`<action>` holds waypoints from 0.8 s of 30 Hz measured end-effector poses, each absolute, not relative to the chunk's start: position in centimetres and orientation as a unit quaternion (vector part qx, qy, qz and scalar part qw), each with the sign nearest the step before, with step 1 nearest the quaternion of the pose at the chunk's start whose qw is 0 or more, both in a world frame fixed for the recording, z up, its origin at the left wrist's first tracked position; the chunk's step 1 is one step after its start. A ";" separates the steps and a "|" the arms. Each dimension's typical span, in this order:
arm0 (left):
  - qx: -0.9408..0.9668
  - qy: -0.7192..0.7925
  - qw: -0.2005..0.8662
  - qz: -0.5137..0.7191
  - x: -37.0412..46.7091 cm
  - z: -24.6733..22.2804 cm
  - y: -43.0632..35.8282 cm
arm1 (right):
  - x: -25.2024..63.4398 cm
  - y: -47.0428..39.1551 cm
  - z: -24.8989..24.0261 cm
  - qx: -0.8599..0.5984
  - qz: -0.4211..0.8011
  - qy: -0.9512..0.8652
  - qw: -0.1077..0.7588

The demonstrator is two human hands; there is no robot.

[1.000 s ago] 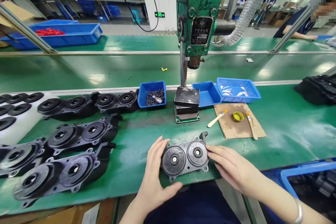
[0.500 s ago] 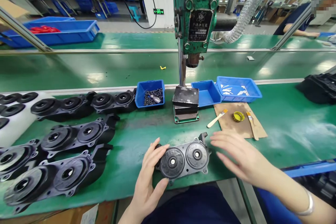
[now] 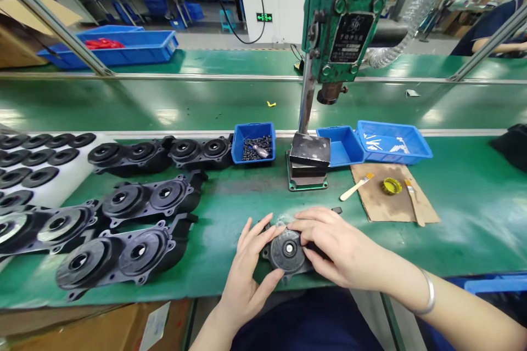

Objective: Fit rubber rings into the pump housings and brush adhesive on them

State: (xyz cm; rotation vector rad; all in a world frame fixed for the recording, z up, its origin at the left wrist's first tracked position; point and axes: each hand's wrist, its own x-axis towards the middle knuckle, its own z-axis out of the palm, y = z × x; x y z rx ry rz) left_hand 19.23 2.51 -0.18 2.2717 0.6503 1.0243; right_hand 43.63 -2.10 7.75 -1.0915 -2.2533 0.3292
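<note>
My left hand spreads thumb and fingers apart around the black disc of a housing near the green worktop's front edge, while my right hand, grip unclear, covers its other end; even fingertip pressure should steady it.

A green press rises over a factory bench, a ribbed silver duct behind it at upper right. Near its base sit a blue bin of small black parts and a blue tray of white sticks. A yellow pot stands on stained cardboard between two brushes, one lying partly off the sheet. Across the bench, red items fill part of a long blue tray, while a green exit sign glows beyond and a co-worker's dark sleeve shows at far right.
</note>
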 end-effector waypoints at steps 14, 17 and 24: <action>0.912 0.228 0.152 0.306 17.5 0.7 2.4 | 44.6 -7.6 6.0 -0.426 0.022 -0.874 0.234; 0.910 0.234 0.117 0.322 17.3 0.4 1.6 | 44.2 -8.3 5.4 -0.417 -0.013 -0.877 0.238; 0.888 0.216 0.018 0.406 17.2 -0.2 -0.2 | 43.7 -8.2 5.3 -0.391 -0.060 -0.888 0.235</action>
